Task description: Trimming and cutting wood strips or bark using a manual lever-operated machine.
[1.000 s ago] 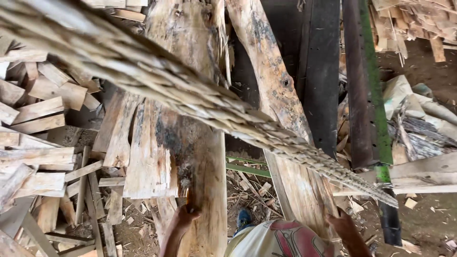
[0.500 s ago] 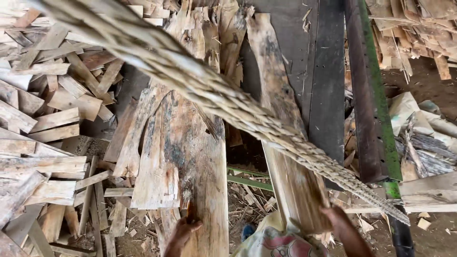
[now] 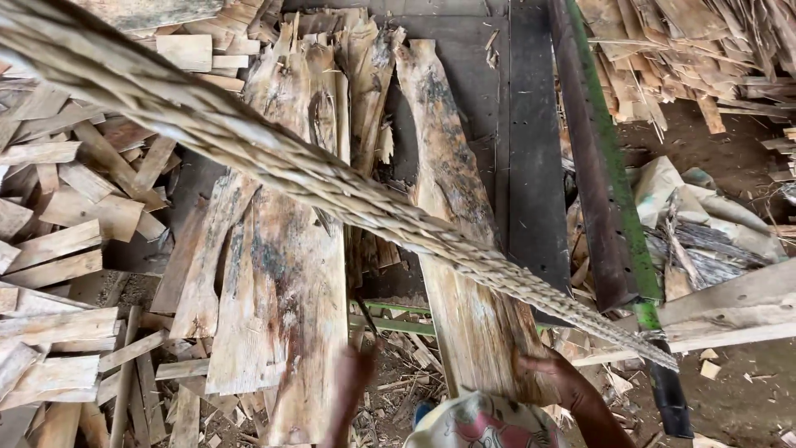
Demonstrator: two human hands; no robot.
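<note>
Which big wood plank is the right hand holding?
The right hand grips the narrow, long plank beside the dark board. The wider stained plank is at the left hand.

left hand fingers blurred | braided strap hides plank middle

Two hands on rough slabs

Left hand touches the wide slab; right hand grips the narrow slab beside it, under a braided rope.

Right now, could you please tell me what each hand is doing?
Left hand: grips wide mottled wooden slab.
Right hand: grips long narrow bark-edged plank.
</note>
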